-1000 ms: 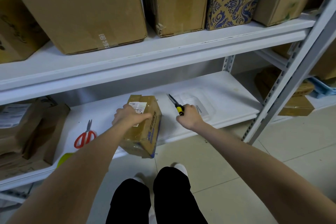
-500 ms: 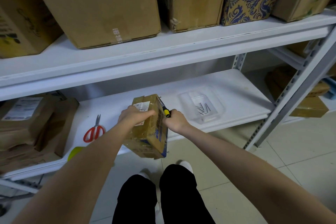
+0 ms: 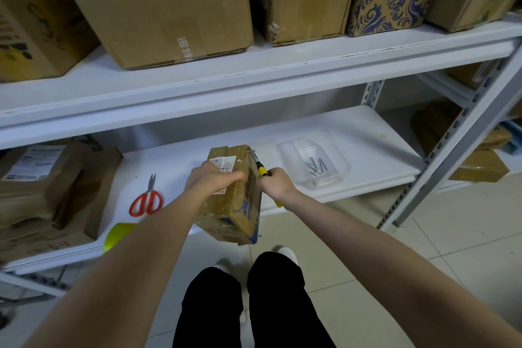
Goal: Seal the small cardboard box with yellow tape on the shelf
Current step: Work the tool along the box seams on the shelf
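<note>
The small cardboard box [image 3: 240,212] sits on the front edge of the lower white shelf [image 3: 367,133], partly overhanging it. It carries a white label and blue print, and small nails stick out of its edges. My left hand [image 3: 210,179] holds the box from the top. My right hand [image 3: 275,183] grips a yellow-and-black-handled tool [image 3: 262,170] whose tip is against the box's upper right edge. A roll of yellow tape [image 3: 118,234] lies at the shelf's front left, partly hidden by my left forearm.
Red-handled scissors [image 3: 147,200] lie left of the box. A clear plastic tray [image 3: 315,162] with several nails stands to the right. Stacked brown parcels [image 3: 42,186] fill the shelf's left end. Large cartons [image 3: 158,5] line the upper shelf. A grey shelf post [image 3: 452,150] rises at right.
My right hand has carried the tool from beside the tray leftward to the box's right edge. The left hand kept its hold on the box.
</note>
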The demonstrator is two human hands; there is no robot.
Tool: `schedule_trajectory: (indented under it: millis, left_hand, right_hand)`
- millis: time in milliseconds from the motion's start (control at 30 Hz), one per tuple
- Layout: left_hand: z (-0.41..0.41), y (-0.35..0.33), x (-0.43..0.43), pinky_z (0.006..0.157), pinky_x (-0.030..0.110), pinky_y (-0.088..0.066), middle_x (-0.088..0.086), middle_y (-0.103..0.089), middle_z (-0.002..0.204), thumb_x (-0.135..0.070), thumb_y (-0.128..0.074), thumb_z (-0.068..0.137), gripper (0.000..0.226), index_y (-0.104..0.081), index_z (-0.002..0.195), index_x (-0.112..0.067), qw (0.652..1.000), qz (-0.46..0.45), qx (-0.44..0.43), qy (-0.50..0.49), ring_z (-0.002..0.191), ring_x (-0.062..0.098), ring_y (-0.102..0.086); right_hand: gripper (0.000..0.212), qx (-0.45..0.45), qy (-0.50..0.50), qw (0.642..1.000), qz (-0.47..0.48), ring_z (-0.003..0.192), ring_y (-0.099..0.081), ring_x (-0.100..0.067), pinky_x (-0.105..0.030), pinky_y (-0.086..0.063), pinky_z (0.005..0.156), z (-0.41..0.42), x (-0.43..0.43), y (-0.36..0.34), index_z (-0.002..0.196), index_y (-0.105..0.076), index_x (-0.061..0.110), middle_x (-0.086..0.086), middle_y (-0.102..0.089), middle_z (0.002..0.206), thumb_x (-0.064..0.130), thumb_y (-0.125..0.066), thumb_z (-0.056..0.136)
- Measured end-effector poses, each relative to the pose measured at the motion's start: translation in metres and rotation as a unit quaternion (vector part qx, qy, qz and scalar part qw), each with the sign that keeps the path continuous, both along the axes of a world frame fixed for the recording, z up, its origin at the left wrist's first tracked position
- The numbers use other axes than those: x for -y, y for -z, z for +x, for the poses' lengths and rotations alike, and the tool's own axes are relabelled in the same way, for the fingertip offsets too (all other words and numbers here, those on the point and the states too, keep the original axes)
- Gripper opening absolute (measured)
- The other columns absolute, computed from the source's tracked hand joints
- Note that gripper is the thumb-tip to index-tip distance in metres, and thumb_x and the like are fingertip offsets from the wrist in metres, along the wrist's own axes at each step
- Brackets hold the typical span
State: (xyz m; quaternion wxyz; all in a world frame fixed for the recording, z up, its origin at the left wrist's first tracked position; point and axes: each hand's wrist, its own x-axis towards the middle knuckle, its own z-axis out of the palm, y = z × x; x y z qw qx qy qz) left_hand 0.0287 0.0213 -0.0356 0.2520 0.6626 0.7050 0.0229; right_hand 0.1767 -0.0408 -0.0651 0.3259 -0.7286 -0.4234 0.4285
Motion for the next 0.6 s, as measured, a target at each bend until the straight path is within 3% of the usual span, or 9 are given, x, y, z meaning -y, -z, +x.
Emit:
schedule_trajectory:
  millis: [167, 233, 333, 467, 533, 600]
  left_hand:
    - [-0.0003, -0.0031, 0.0014, 0.070, 0.032, -0.044, 0.003, -0.056, 0.120, -0.071, -0.064, 0.064, 0.083, -0.047, 0.127, -0.019, 1.000, -0.007, 0.003, 0.005, 0.104, 0.024, -0.055]
    - [0.0019, -0.0036, 0.0022, 0.070, 0.031, -0.045, 0.001, -0.055, 0.111, -0.071, -0.064, 0.063, 0.082, -0.048, 0.126, -0.020, 1.000, -0.007, 0.002, 0.003, 0.098, 0.022, -0.054]
    - [0.0043, -0.0044, 0.0028, 0.068, 0.031, -0.044, 0.000, -0.053, 0.106, -0.070, -0.065, 0.063, 0.080, -0.049, 0.124, -0.021, 1.000, -0.002, -0.005, 0.001, 0.094, 0.021, -0.052]
    - [0.0051, -0.0048, 0.0023, 0.070, 0.032, -0.044, 0.002, -0.056, 0.114, -0.069, -0.063, 0.067, 0.077, -0.049, 0.126, -0.021, 1.000, -0.004, -0.014, 0.015, 0.092, 0.020, -0.051]
    - [0.0053, -0.0046, 0.0024, 0.068, 0.031, -0.043, 0.002, -0.056, 0.111, -0.070, -0.063, 0.067, 0.077, -0.050, 0.125, -0.021, 1.000, -0.003, -0.013, 0.015, 0.091, 0.020, -0.051]
    - [0.0052, -0.0053, 0.0030, 0.064, 0.031, -0.042, 0.000, -0.053, 0.104, -0.070, -0.063, 0.066, 0.078, -0.050, 0.124, -0.021, 1.000, -0.004, -0.014, 0.014, 0.091, 0.020, -0.051]
  right_hand:
    - [0.015, 0.209, -0.011, 0.977, 0.051, 0.072, -0.049, -0.026, -0.027, -0.032, 0.053, 0.0002, 0.0033, 0.0017, 0.084, -0.047, 0.008, -0.009, -0.055, 0.087, 0.020, -0.056, 0.084]
    - [0.016, 0.190, -0.006, 0.981, 0.046, 0.066, -0.048, -0.024, -0.027, -0.032, 0.052, 0.0002, 0.0036, 0.0032, 0.079, -0.045, 0.008, -0.008, -0.055, 0.082, 0.019, -0.056, 0.085]
    - [0.021, 0.066, 0.006, 0.998, 0.008, 0.052, -0.035, -0.019, -0.025, -0.025, 0.046, 0.0019, 0.0027, 0.0016, 0.066, -0.040, 0.010, -0.003, -0.040, 0.060, 0.012, -0.053, 0.082]
    - [0.019, -0.011, 0.028, 1.000, -0.007, 0.051, -0.028, -0.019, -0.024, -0.020, 0.047, 0.0074, 0.0050, -0.0032, 0.065, -0.040, 0.010, -0.002, -0.032, 0.056, 0.006, -0.053, 0.077]
    - [0.022, -0.001, 0.033, 0.999, 0.001, 0.051, -0.030, -0.020, -0.024, -0.022, 0.047, 0.0076, 0.0065, -0.0021, 0.063, -0.038, 0.011, -0.002, -0.034, 0.056, 0.008, -0.055, 0.077]
    - [0.018, 0.090, 0.017, 0.995, 0.029, 0.056, -0.041, -0.022, -0.026, -0.028, 0.047, 0.0087, 0.0098, -0.0020, 0.068, -0.042, 0.009, -0.004, -0.044, 0.064, 0.011, -0.056, 0.079]
